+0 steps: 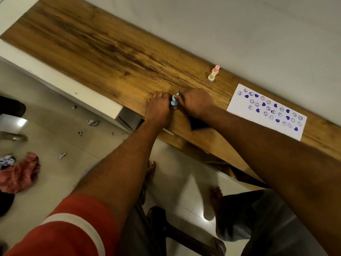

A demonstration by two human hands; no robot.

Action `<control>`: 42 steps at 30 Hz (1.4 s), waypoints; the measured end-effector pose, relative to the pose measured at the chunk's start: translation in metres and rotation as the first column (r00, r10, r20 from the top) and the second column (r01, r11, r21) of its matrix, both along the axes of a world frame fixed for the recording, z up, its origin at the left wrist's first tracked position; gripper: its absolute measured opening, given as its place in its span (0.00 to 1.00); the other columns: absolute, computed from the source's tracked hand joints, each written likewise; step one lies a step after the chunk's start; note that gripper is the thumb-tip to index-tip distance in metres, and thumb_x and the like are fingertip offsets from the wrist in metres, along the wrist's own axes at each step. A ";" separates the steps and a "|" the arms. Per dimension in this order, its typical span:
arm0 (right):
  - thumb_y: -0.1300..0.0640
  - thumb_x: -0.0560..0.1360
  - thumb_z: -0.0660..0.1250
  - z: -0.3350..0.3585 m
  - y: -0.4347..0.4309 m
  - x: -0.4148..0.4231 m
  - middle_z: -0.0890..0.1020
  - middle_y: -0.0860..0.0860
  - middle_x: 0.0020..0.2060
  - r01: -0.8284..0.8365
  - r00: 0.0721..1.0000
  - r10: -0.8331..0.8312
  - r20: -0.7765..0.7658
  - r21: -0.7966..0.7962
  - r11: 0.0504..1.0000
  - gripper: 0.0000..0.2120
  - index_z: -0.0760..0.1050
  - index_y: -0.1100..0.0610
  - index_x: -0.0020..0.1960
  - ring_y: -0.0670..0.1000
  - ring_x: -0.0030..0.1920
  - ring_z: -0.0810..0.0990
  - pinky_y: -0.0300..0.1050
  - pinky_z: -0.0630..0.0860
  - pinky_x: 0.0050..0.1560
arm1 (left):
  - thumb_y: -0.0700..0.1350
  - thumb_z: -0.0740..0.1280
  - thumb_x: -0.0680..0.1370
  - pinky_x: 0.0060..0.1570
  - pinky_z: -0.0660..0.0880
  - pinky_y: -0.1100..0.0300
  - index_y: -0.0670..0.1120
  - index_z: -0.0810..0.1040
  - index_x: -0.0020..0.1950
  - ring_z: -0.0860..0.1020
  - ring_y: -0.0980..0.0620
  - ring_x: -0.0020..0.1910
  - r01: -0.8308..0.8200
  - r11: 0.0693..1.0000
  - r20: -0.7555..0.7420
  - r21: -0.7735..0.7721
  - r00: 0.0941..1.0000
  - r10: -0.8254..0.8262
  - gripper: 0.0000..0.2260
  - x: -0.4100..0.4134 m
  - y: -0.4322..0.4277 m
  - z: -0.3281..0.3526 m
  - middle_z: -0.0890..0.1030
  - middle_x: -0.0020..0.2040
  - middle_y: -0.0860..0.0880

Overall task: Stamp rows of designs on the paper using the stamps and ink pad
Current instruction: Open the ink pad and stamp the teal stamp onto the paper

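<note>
We see both hands meeting near the front edge of a long wooden table point(103, 52), closed together around a small pale blue stamp point(174, 101). Our left hand point(159, 109) lies knuckles up with its fingers curled against the stamp's left side, and our right hand point(195, 102) pinches the stamp from the right with its fingertips; the stamp shows only as a sliver of blue between them, so we cannot tell which end of it points down. Just beside our right wrist, partly hidden under it, lies the dark ink pad point(199, 124), flat on the wood. Farther along the table to the right rests the white paper point(267, 111), well apart from the hands, already carrying slanting rows of purple smiley faces and solid purple hearts. Beyond the hands, near the back edge by the wall, two more stamps stand upright and close together: a pink stamp point(216, 68) and a cream stamp point(211, 77) just in front of it. A red sleeve point(73, 228) with a white band covers our left upper arm, and scraps of crumpled paper point(91, 122) lie on the tiled floor below.
</note>
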State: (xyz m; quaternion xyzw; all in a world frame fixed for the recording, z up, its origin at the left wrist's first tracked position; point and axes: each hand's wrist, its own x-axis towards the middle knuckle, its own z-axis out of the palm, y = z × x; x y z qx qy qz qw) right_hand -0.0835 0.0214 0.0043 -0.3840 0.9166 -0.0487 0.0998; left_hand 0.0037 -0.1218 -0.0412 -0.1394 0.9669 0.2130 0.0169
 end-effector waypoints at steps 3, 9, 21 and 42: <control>0.42 0.86 0.53 0.006 0.026 -0.001 0.84 0.55 0.45 0.064 0.998 -0.064 0.006 -0.042 0.997 0.21 0.76 0.55 0.60 0.52 0.39 0.77 0.43 0.65 0.35 | 0.55 0.71 0.80 0.61 0.70 0.47 0.51 0.79 0.63 0.74 0.44 0.63 -0.032 0.995 -0.021 0.092 0.999 0.034 0.14 0.001 0.000 0.000 0.81 0.61 0.47; 0.42 0.86 0.53 0.004 0.100 0.012 0.85 0.57 0.56 0.146 0.987 -0.145 0.067 -0.024 0.989 0.22 0.73 0.56 0.67 0.56 0.50 0.84 0.39 0.66 0.34 | 0.55 0.74 0.77 0.62 0.71 0.47 0.52 0.77 0.67 0.75 0.45 0.64 -0.039 0.993 0.007 0.114 0.999 0.038 0.21 0.001 0.001 0.003 0.81 0.62 0.49; 0.43 0.86 0.54 -0.013 0.122 0.041 0.85 0.57 0.58 0.235 0.960 -0.219 0.177 -0.079 0.969 0.22 0.73 0.55 0.70 0.55 0.52 0.84 0.39 0.69 0.43 | 0.77 0.65 0.71 0.65 0.66 0.46 0.52 0.75 0.75 0.72 0.46 0.67 0.372 0.923 -0.012 -0.096 0.927 -0.375 0.41 0.016 0.040 0.007 0.78 0.67 0.49; 0.45 0.86 0.55 -0.015 0.096 0.055 0.85 0.57 0.50 0.084 0.980 -0.015 -0.199 0.344 0.935 0.21 0.72 0.58 0.69 0.59 0.45 0.85 0.53 0.79 0.50 | 0.75 0.70 0.67 0.60 0.67 0.48 0.53 0.81 0.67 0.74 0.47 0.63 0.332 0.936 -0.003 -0.113 0.942 -0.335 0.37 0.016 0.049 0.006 0.81 0.60 0.50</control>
